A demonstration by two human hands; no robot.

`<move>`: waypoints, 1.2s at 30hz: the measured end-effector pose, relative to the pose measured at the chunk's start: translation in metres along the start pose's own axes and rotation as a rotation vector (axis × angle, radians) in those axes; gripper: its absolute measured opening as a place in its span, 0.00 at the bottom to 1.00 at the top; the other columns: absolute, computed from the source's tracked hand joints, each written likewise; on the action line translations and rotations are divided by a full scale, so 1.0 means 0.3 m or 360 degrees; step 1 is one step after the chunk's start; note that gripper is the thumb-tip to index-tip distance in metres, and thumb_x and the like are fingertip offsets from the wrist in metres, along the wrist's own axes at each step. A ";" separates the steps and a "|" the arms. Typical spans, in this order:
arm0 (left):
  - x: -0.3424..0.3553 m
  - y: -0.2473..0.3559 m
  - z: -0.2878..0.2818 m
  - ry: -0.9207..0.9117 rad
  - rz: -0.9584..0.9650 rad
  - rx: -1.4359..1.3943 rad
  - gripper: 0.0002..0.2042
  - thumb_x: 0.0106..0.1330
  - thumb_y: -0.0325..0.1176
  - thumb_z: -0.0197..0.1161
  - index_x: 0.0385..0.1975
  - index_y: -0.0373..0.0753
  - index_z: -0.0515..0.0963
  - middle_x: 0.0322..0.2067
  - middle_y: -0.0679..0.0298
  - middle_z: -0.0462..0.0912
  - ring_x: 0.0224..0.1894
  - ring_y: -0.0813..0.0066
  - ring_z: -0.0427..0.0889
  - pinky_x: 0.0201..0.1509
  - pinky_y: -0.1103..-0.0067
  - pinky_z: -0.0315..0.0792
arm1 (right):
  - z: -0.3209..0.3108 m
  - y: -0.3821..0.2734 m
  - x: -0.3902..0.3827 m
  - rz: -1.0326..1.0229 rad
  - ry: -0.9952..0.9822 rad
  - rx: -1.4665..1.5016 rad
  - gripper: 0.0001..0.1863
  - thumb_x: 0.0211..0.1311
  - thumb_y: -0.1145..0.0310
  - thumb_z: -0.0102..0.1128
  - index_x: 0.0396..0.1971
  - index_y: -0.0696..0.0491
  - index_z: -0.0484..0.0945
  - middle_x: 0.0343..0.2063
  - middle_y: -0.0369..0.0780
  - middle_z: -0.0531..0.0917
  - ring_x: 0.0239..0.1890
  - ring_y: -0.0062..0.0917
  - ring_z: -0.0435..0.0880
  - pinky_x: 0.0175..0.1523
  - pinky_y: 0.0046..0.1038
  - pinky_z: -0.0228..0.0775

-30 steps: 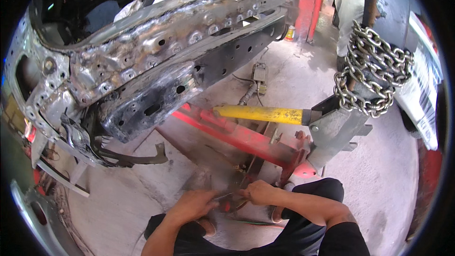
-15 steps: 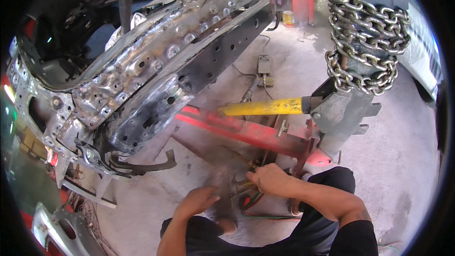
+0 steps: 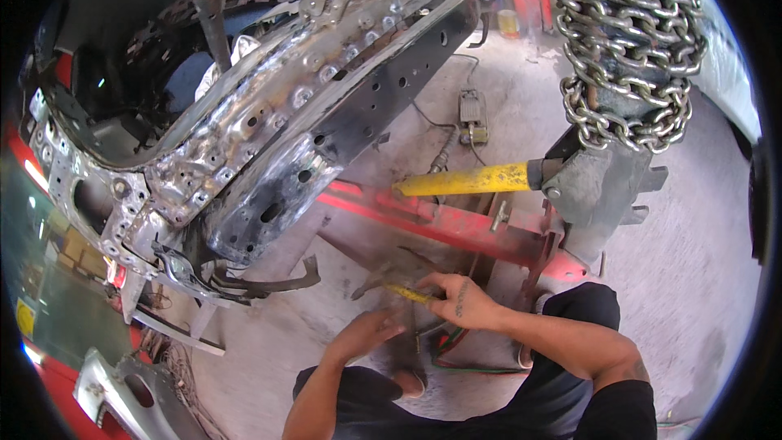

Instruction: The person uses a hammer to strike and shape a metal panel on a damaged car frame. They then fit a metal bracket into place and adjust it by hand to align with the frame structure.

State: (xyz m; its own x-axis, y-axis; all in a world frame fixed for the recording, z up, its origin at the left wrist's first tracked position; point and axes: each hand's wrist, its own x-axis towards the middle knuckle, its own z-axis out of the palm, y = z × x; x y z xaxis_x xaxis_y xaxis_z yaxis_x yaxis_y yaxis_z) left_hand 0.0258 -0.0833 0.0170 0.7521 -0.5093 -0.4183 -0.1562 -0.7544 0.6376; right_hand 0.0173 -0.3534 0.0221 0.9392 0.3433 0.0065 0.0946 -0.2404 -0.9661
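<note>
My right hand [image 3: 461, 303] grips a yellow-handled tool [image 3: 406, 291], held level above the floor between my knees; its dark far end points left and is blurred. My left hand [image 3: 368, 330] is just below and left of it, fingers apart and slightly curled, with nothing visible in them. Beyond my hands lie a red steel beam [image 3: 456, 230] and a yellow cylinder [image 3: 472, 182], joined to an upright grey post [image 3: 595, 195] wrapped in heavy chain [image 3: 619, 49]. A green and red hose [image 3: 468, 367] lies by my right foot.
A stripped, weld-marked car body [image 3: 220, 147] with a black rail [image 3: 366, 98] fills the upper left. A grey foot pump [image 3: 472, 118] with hoses sits on the concrete floor [image 3: 668, 293]. A loose silver panel [image 3: 106, 383] and tangled cables [image 3: 167, 358] are at lower left.
The yellow handle in my right hand has come into clearer view, raised from the dark metal between my knees. My left hand remains apart from it. The whole view has shifted slightly.
</note>
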 end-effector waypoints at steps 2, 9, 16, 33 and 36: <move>0.017 0.011 0.007 -0.0013 0.0048 -0.0367 0.27 0.71 0.48 0.62 0.62 0.35 0.71 0.43 0.53 0.85 0.44 0.63 0.85 0.50 0.70 0.77 | 0.013 -0.040 -0.018 -0.0012 0.0004 0.0063 0.24 0.57 0.73 0.57 0.56 0.59 0.76 0.31 0.50 0.86 0.35 0.33 0.86 0.44 0.35 0.76; 0.041 0.064 0.027 0.0050 0.0190 -0.1298 0.29 0.75 0.48 0.57 0.62 0.27 0.65 0.44 0.53 0.83 0.44 0.66 0.86 0.51 0.72 0.79 | 0.053 -0.044 -0.043 -0.0233 0.0072 0.0049 0.28 0.54 0.77 0.54 0.59 0.58 0.74 0.43 0.54 0.83 0.47 0.42 0.84 0.52 0.38 0.75; 0.080 0.094 0.048 0.0084 0.0085 -0.1640 0.25 0.77 0.46 0.55 0.60 0.29 0.66 0.46 0.53 0.82 0.42 0.64 0.87 0.50 0.70 0.80 | 0.098 0.041 -0.065 -0.0303 0.0094 -0.0181 0.28 0.57 0.77 0.54 0.61 0.52 0.71 0.48 0.53 0.77 0.51 0.53 0.78 0.56 0.44 0.73; 0.109 0.037 0.076 0.0162 -0.0185 -0.1632 0.22 0.73 0.38 0.60 0.61 0.32 0.66 0.47 0.55 0.81 0.42 0.69 0.85 0.45 0.74 0.81 | 0.099 0.032 -0.056 -0.0260 -0.0281 -0.0246 0.24 0.59 0.68 0.59 0.58 0.50 0.76 0.45 0.53 0.79 0.49 0.51 0.79 0.57 0.44 0.72; 0.095 0.046 0.069 0.0174 -0.0202 -0.1652 0.23 0.74 0.39 0.60 0.61 0.32 0.66 0.46 0.55 0.81 0.42 0.70 0.84 0.45 0.75 0.80 | 0.075 -0.005 -0.039 -0.0257 -0.0292 -0.0115 0.24 0.57 0.66 0.60 0.56 0.51 0.78 0.45 0.54 0.80 0.50 0.50 0.79 0.58 0.43 0.71</move>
State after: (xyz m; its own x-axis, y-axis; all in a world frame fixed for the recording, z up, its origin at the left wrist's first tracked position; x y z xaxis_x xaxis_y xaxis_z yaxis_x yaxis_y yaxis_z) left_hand 0.0318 -0.1169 0.0006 0.7862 -0.3722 -0.4934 0.5145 -0.0480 0.8561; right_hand -0.0012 -0.3367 0.0177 0.8349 0.5402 0.1059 0.2679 -0.2308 -0.9354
